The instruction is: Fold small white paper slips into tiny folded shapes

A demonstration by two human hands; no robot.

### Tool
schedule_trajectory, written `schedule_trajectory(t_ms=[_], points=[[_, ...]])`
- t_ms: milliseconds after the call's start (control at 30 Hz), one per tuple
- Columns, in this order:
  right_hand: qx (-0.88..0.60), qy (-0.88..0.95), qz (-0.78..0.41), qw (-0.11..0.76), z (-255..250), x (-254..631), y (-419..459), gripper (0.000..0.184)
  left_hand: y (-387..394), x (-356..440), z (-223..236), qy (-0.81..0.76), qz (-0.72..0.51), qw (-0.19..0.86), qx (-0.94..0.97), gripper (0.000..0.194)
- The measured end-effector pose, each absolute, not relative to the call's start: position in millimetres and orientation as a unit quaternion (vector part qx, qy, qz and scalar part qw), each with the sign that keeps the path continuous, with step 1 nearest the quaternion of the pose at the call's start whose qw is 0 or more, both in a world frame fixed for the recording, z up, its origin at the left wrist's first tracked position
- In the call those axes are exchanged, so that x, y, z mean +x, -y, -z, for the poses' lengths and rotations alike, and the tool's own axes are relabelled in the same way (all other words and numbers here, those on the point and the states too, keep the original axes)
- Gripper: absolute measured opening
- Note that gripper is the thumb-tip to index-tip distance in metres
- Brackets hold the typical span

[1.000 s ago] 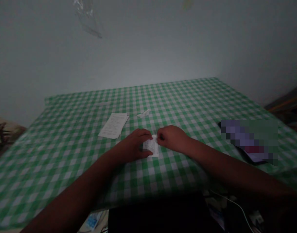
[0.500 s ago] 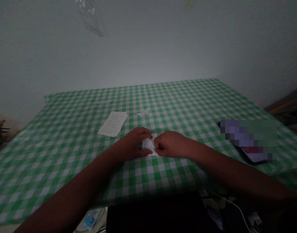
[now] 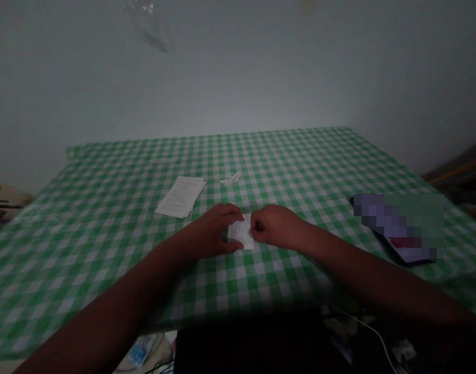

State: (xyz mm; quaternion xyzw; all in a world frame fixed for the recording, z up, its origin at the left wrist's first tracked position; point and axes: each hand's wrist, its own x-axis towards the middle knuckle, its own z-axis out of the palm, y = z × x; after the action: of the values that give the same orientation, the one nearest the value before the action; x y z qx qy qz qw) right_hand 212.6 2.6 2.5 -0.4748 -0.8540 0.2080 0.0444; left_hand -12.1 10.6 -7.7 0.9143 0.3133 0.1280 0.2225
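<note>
1. While the left hand [image 3: 209, 231] spreads thumb and fingertips apart on a small printed paper [image 3: 241, 232], which lies on the green-and-white checked tablecloth [image 3: 300, 166] near its front edge, uneven pressure could let the paper skew.
2. The right hand [image 3: 279, 226] has fingers curled at the paper's right edge; dim light hides whether they pinch it. A sideways tug could crease or tear it.
3. Dragging either hand could ruck the tablecloth underneath.
</note>
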Motion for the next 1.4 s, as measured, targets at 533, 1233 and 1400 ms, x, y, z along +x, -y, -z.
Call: schedule_trajectory(t_ms=[533,1233,1400], points=[[-0.504,0.845,-0.17,0.056,2.5,212.0,-8.3,0.012,-6.9,-10.0,3.0,-0.339,-0.111,0.205,0.911,0.057],[-0.512,0.833,-0.203,0.063,0.0,215.8,-16.2,0.011,-6.6,-10.2,4.6,-0.339,-0.11,0.2,0.913,0.057],[-0.554,0.814,-0.158,0.077,5.6,210.2,-27.8,0.014,-7.1,-9.4,4.7,-0.342,-0.106,0.194,0.913,0.057]])
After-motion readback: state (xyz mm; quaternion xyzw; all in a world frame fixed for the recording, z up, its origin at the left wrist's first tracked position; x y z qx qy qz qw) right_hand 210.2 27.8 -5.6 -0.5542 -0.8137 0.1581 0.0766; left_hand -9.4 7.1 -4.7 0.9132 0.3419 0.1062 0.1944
